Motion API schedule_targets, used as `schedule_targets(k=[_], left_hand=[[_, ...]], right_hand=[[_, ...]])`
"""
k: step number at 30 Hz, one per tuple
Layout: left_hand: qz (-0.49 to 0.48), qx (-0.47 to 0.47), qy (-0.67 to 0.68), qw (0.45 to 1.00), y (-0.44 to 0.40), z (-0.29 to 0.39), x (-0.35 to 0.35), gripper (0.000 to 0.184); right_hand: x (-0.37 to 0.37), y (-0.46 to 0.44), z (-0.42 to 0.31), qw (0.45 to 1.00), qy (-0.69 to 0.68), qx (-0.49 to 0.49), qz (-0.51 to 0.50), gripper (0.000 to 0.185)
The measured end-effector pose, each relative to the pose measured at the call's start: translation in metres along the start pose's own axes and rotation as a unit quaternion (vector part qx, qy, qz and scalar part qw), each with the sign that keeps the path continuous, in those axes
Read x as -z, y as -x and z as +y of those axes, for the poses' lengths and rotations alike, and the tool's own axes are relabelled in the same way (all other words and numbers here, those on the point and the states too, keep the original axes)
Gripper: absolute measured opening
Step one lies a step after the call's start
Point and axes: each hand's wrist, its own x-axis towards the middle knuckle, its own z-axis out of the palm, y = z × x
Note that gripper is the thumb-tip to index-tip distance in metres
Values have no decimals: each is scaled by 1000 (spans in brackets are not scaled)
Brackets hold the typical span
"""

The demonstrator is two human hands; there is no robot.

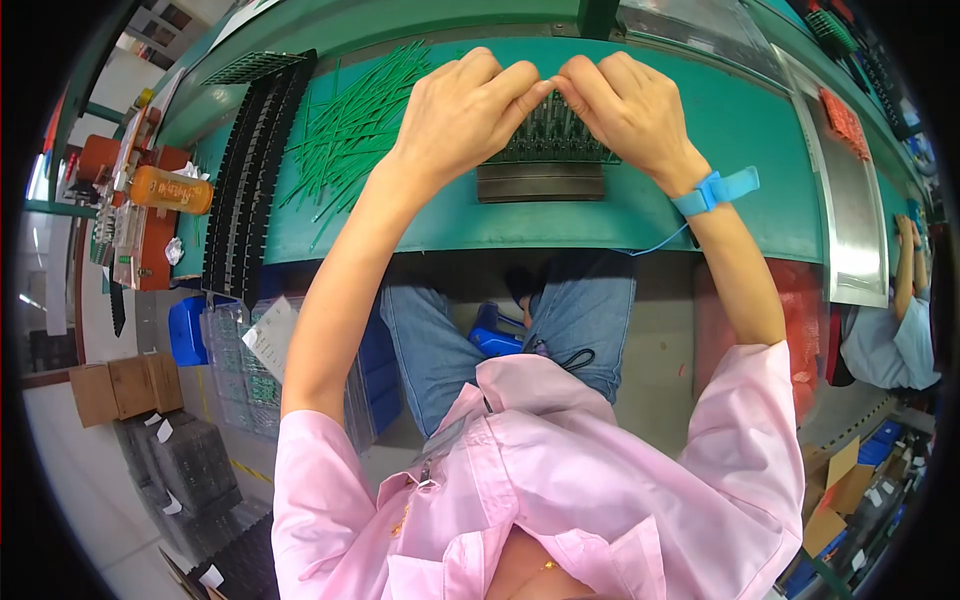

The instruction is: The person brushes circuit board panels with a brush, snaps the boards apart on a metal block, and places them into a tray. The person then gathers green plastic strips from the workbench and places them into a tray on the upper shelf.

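Observation:
My left hand (463,118) and my right hand (630,112) meet fingertip to fingertip over the bench. Both are closed in a pinch, and whatever lies between the fingers is too small or hidden to make out. Just under them stands a dark block-shaped fixture (541,184) with rows of small parts (548,133) behind its front face, partly covered by my hands. To the left of my left hand lies a loose pile of thin green strips (350,130). A blue wrist strap (716,191) with a cord circles my right wrist.
On the green bench mat (420,222), long black slotted racks (255,170) stand at the left and a metal tray (846,220) lies at the right. An orange bottle (170,190) is at far left. Another person's sleeve (885,345) shows at far right.

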Motion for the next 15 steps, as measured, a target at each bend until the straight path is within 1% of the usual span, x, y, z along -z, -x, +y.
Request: schedule_targets(k=[3, 4, 8, 9, 13, 14, 15], left_hand=[[35, -16, -16, 999, -3, -7, -13, 23], [36, -16, -16, 999, -4, -12, -19, 23], [37, -43, 7, 998, -5, -32, -45, 23], [39, -44, 6, 998, -7, -33, -46, 23], [-51, 7, 59, 997, -9, -34, -45, 24], [-48, 6, 55, 997, -10, -37, -46, 24], [-74, 30, 75, 994, -10, -39, -49, 25]], right_hand=[[-14, 0, 10, 998, 11, 30, 63, 6], [-19, 0, 13, 998, 11, 30, 63, 6], [-34, -1, 25, 994, -95, -27, -51, 6], [-38, 0, 28, 994, -94, -26, -50, 6], [-55, 6, 37, 962, -205, -98, -155, 20], [-58, 6, 39, 962, -205, -95, -152, 20], [-60, 8, 40, 951, -225, -120, -177, 21]])
